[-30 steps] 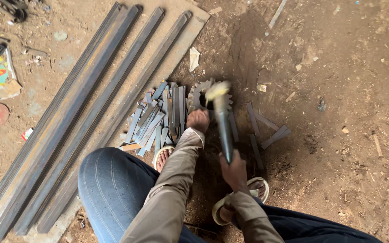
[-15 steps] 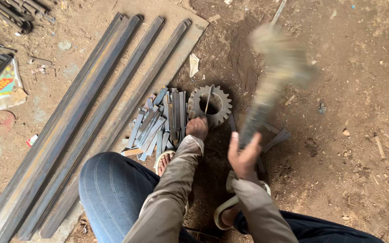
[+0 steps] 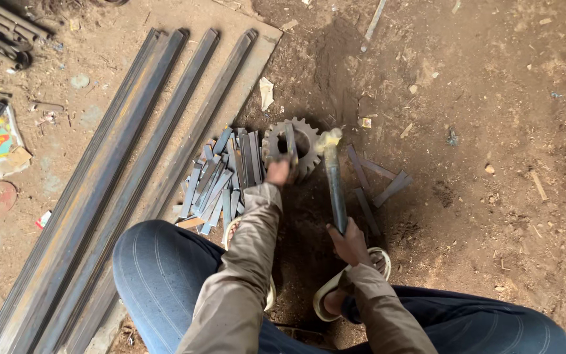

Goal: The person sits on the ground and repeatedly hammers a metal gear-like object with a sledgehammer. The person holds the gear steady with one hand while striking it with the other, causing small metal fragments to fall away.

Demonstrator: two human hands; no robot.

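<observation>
The person squatted, both knees bent and spread, forearms extended forward between them. The left arm, in a tan sleeve, reached farther from the body; the left hand (image 3: 278, 172) was blurred, with fingers closed in a pinch at the far end of the reach. The right arm was bent more sharply and held nearer the body. The right hand (image 3: 347, 241) was closed in a full fist, knuckles up, wrist roughly in line with the forearm. Both hands were well apart, the left lying farther and to the left of the right.
</observation>
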